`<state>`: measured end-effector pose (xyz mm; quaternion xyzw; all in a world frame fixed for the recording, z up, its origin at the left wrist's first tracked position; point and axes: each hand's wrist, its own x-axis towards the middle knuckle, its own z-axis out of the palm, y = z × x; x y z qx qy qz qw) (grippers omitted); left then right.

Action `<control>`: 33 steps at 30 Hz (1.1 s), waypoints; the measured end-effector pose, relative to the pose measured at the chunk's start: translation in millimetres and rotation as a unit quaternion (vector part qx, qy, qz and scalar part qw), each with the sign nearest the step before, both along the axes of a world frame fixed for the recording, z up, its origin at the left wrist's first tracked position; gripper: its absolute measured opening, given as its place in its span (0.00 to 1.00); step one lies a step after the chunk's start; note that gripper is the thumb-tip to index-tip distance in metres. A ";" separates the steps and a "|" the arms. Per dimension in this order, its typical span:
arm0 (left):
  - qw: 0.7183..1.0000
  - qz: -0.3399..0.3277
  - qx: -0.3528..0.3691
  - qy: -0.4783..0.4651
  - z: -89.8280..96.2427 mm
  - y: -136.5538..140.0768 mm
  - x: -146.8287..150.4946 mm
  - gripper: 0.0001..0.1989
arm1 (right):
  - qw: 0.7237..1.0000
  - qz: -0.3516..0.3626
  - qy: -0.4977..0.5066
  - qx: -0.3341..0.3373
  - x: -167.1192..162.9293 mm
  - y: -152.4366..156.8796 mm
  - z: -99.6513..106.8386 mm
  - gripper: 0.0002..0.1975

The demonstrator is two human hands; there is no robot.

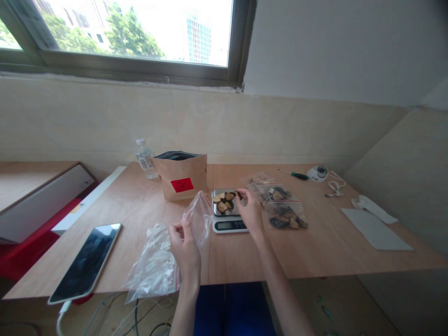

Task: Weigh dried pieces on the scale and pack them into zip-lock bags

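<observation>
A small digital scale [230, 226] stands in the middle of the table with several dark-edged dried slices [224, 201] on its metal plate. My right hand [250, 210] is over the plate's right side, thumb and fingers pinched on one dried slice [239, 194]. Left of the scale, my left hand [185, 242] grips the edge of a clear zip bag [200, 217], which looks empty. Beneath that hand lies a pile of clear plastic bags [154, 261]. Filled zip bags of the same slices [287, 216] rest just right of my right hand.
An open brown paper pouch [185, 172] with a red label stands behind the bags, beside a water bottle [146, 159]. A phone [87, 261] lies at the left edge. To the right are a screwdriver [297, 176], a white camera [318, 173] and a white sheet [376, 229].
</observation>
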<state>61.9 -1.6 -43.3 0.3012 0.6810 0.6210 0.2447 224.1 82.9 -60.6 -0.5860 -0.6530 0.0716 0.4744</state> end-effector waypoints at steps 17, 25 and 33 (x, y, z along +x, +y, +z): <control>0.998 -0.011 -0.054 -0.011 -1.1 1.1 -3.7 0.14 | 0.985 0.022 -0.157 -0.073 -27.4 3.9 -39.7 0.16; 0.999 -0.015 -0.051 -0.003 -4.4 1.3 -6.8 0.15 | 0.993 0.057 -0.094 -0.051 -12.7 8.4 -47.1 0.09; 0.998 -0.031 -0.053 -0.028 -13.0 4.5 -2.0 0.15 | 0.996 0.067 -0.028 -0.051 -4.3 7.6 -44.3 0.05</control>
